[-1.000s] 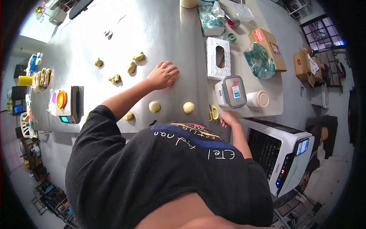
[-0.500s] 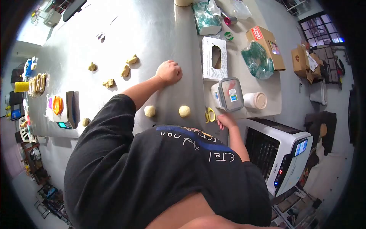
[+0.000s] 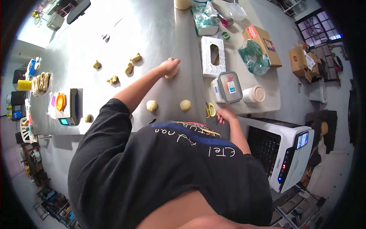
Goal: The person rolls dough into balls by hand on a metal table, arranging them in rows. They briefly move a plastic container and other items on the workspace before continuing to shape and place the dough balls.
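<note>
My left hand (image 3: 170, 66) is curled down on the metal table (image 3: 164, 38), and a pale rounded dough piece (image 3: 171, 75) shows at its lower edge. Two smooth dough balls, one on the left (image 3: 152, 105) and one on the right (image 3: 185, 105), sit between that hand and my body. At the table's near edge my right hand (image 3: 225, 115) hangs with its fingers bent in; whether anything is in them is hidden. Beside it lie yellow-handled scissors (image 3: 211, 110). Rough dough lumps (image 3: 129, 68) are scattered to the left, one of them (image 3: 88, 118) near the scale.
A digital scale (image 3: 72, 107) with an orange item on it stands at left. On the right are a lidded plastic container (image 3: 230, 87), a white tub (image 3: 254, 94), a glove box (image 3: 213, 57), green plastic bags (image 3: 253, 57) and a cardboard box (image 3: 263, 44). A white air cooler (image 3: 289, 152) stands beside me.
My left hand has shifted slightly on the table and turned, exposing the dough beneath it. My right hand has risen a little. The whole view has shifted slightly.
</note>
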Demonstrator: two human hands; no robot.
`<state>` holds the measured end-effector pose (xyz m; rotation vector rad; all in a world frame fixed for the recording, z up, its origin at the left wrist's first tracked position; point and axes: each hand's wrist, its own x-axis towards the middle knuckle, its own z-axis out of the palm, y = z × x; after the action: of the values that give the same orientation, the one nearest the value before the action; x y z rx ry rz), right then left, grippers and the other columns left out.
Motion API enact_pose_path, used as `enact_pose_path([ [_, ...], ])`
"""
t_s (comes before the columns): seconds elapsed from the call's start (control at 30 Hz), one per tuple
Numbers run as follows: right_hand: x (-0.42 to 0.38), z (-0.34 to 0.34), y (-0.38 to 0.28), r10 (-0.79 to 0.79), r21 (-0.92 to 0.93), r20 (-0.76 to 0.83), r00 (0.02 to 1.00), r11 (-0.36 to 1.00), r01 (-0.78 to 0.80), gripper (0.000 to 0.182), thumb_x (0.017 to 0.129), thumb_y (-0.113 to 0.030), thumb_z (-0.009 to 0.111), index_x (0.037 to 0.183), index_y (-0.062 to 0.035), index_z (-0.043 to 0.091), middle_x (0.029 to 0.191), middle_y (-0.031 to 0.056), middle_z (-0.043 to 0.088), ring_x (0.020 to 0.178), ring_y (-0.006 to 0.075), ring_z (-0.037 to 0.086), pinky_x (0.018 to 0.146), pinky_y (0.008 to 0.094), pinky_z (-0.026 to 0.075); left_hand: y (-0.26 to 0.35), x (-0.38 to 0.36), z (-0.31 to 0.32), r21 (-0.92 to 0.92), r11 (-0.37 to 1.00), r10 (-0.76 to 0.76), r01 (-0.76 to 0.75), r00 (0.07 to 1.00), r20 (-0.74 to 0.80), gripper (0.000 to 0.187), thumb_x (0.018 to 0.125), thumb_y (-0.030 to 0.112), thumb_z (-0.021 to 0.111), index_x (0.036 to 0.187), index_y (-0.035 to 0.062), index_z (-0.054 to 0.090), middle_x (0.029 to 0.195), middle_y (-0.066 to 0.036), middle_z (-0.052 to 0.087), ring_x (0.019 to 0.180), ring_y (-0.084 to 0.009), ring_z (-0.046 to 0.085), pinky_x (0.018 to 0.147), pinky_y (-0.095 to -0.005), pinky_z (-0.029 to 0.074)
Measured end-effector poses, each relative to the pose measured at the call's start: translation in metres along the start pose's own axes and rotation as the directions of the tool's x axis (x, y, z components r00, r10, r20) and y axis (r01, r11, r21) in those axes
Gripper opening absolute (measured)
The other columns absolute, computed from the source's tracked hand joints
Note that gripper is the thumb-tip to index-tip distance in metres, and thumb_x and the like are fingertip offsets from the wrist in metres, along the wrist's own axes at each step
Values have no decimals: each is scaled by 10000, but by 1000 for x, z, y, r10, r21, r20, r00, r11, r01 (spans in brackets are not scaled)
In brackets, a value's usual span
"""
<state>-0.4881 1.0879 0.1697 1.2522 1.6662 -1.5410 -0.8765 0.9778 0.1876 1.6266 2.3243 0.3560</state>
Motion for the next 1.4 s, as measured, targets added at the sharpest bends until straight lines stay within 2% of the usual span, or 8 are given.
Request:
enact_pose_path([
  [0.07,2,-1,2,-22,2,-41,999,1000,22,347,826,-221,438,598,0,577,551,116,596,473,205,606,450,339,482,-15,-5,-6,-479,786,-256,391,911,323,403,835,261,474,1169,57,571,1113,-259,596,977,-368,611,847,-423,492],
  [0.13,8,-1,7,-86,-93,-14,996,992,84,355,830,-232,435,624,4,603,571,113,615,480,203,616,503,332,485,0,-24,-32,-543,668,-363,509,859,360,383,818,242,484,1146,88,605,1063,-213,631,965,-335,622,861,-394,488],
  [0.33,2,-5,2,-107,-143,-23,994,984,102,368,830,-242,443,626,8,620,599,112,641,466,203,614,533,319,486,25,-47,-60,-256,929,-288,266,956,-51,265,872,217,536,1073,68,625,1030,-133,647,907,-239,651,799,-361,517],
  [0.57,0,-2,-1,-14,-2,-15,1000,1000,14,359,835,-219,437,637,0,642,634,115,663,533,195,634,550,309,498,42,-47,-10,42,956,289,-291,904,-314,186,801,220,618,868,46,628,983,-112,583,958,-278,542,898,-357,438],
  [0.8,-6,-3,-7,-17,80,21,1000,997,15,315,807,-176,438,630,10,621,623,140,649,545,205,640,524,315,524,39,-26,-6,53,969,243,-239,908,-341,216,760,202,627,594,70,589,708,-72,597,776,-254,570,753,-357,475],
  [1.17,-6,-7,-9,-3,86,41,999,996,0,298,804,-201,463,653,15,603,608,133,622,517,206,645,476,324,532,50,9,-30,162,986,35,-24,997,-66,280,805,287,512,713,69,660,756,-123,652,764,-330,616,737,-424,499],
  [1.3,-3,-7,-1,-14,53,25,1000,999,13,312,804,-213,449,626,-3,595,582,131,625,469,199,617,454,317,496,41,-11,-31,-162,974,-144,156,986,85,282,808,244,508,948,31,629,1008,-205,595,954,-373,589,829,-424,495],
  [1.4,6,-7,7,-2,40,20,1000,999,1,312,802,-235,446,650,-24,619,591,119,644,471,187,616,436,302,449,33,-38,-59,-607,665,-355,436,899,257,304,835,154,547,1104,15,572,1201,-233,486,1087,-360,528,919,-391,462],
])
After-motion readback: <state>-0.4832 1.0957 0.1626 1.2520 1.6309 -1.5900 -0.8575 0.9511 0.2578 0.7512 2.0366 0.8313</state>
